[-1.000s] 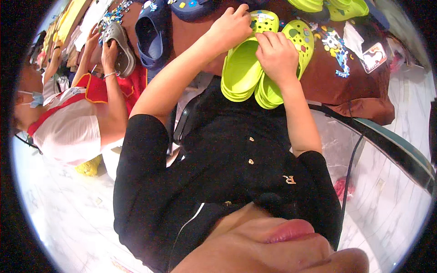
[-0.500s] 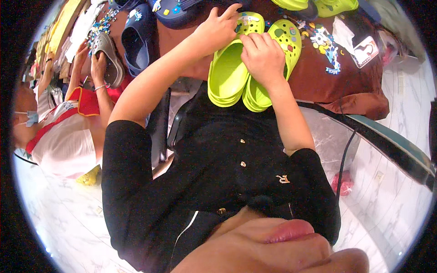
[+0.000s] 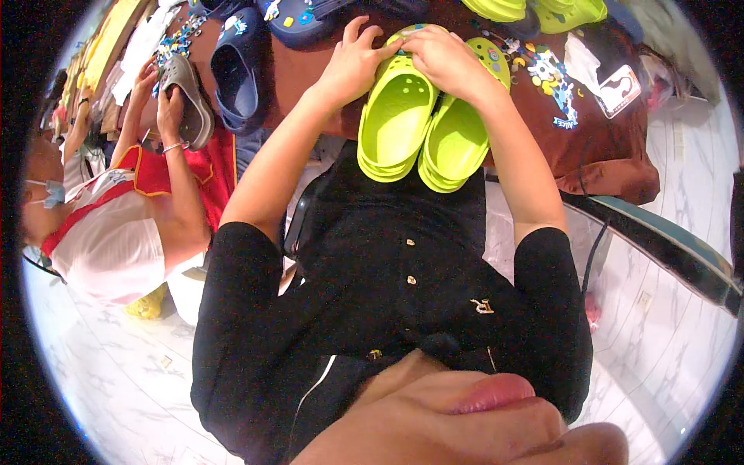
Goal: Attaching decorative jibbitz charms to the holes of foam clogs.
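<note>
A pair of lime-green clogs point(image 3: 394, 124) rests at the near edge of the brown-covered table, toes pointing away from me. My left hand point(image 3: 353, 63) is at the left clog's toe, its thumb reaching over the holes and its fingers apart. From the right, my right hand point(image 3: 448, 62) bends over the same toe with fingertips pressed together. Whatever they pinch is too small or hidden to make out. Small charms sit on the right clog's toe point(image 3: 493, 58), partly behind my right hand.
Loose colourful charms point(image 3: 549, 74) lie on the brown cloth point(image 3: 535, 128) to the right, near a white card point(image 3: 620, 91). Navy clogs point(image 3: 236, 81) and more lime clogs point(image 3: 570, 14) stand farther back. At left, a co-worker's hand point(image 3: 170, 112) holds a grey clog point(image 3: 186, 97).
My right hand has moved up and left from between the clogs onto the left clog's toe. My left hand has shifted slightly left and down. The clogs have shifted slightly.
</note>
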A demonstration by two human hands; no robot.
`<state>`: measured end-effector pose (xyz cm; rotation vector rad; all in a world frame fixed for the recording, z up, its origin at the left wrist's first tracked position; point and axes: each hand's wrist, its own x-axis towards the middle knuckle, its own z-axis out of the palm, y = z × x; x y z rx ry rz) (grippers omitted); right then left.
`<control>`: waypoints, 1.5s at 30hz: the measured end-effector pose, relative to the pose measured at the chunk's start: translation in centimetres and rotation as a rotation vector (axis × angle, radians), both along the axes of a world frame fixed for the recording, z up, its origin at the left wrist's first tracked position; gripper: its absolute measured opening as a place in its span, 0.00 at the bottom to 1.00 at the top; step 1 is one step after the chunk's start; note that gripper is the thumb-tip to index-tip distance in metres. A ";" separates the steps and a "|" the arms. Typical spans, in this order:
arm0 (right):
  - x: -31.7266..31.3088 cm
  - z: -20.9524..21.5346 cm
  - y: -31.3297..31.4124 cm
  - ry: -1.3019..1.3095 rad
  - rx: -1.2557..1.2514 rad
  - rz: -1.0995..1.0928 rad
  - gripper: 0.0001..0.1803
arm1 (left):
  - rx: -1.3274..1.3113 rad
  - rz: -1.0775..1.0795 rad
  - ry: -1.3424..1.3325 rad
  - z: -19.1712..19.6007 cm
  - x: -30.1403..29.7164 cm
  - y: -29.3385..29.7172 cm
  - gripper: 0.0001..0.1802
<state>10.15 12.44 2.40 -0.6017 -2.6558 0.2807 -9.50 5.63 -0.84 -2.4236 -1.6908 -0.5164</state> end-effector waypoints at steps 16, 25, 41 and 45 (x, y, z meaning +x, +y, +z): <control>-0.4 1.4 -0.9 -0.189 0.170 -0.037 0.18 | -0.283 0.306 -0.935 -0.7 0.6 -0.7 0.30; -0.1 2.8 -1.5 -0.237 -0.103 -0.169 0.17 | -0.370 0.347 -0.849 -0.1 1.8 0.0 0.33; -1.2 1.1 0.3 -0.399 0.005 -0.153 0.16 | -0.141 0.361 -0.663 -2.7 2.6 0.2 0.28; -1.1 2.4 0.7 -0.423 -0.068 -0.085 0.15 | -0.188 0.370 -0.804 -2.1 2.1 0.3 0.28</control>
